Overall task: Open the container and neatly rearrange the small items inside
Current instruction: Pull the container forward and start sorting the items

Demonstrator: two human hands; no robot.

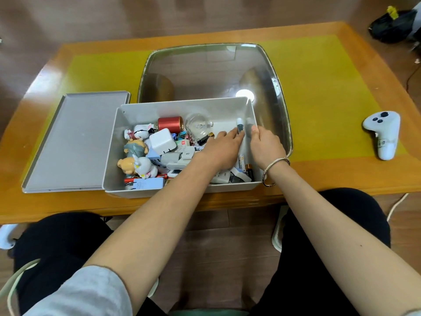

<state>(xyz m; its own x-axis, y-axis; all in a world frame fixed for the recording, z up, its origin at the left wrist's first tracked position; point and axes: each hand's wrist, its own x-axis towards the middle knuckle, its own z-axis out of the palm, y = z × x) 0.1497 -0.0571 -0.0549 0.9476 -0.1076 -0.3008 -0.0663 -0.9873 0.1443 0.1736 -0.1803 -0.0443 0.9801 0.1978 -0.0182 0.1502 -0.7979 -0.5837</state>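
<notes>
I see the grey container (182, 106) open on the near edge of the wooden table (319, 65), its lid (77, 137) lying flat just to its left, touching its side. Both my hands are down in the right end of the box. My left hand (218, 149) lies palm down with fingers stretched out flat over the clutter, its fingertips touching a small white tube-like item (240, 126) near the right wall. My right hand (265, 144), with a bangle (273, 163) at the wrist, has its fingers curled down against that same corner; I cannot tell whether it is gripping anything. The small items are heaped loosely: figurines (136, 153) at the left end, a red can (170, 123) at the far wall, a white charger block (162, 140) beside it, batteries (245, 164) between my wrists. A clear domed cover (209, 71) sits behind the box, and a white controller (383, 133) rests well apart on the right.
</notes>
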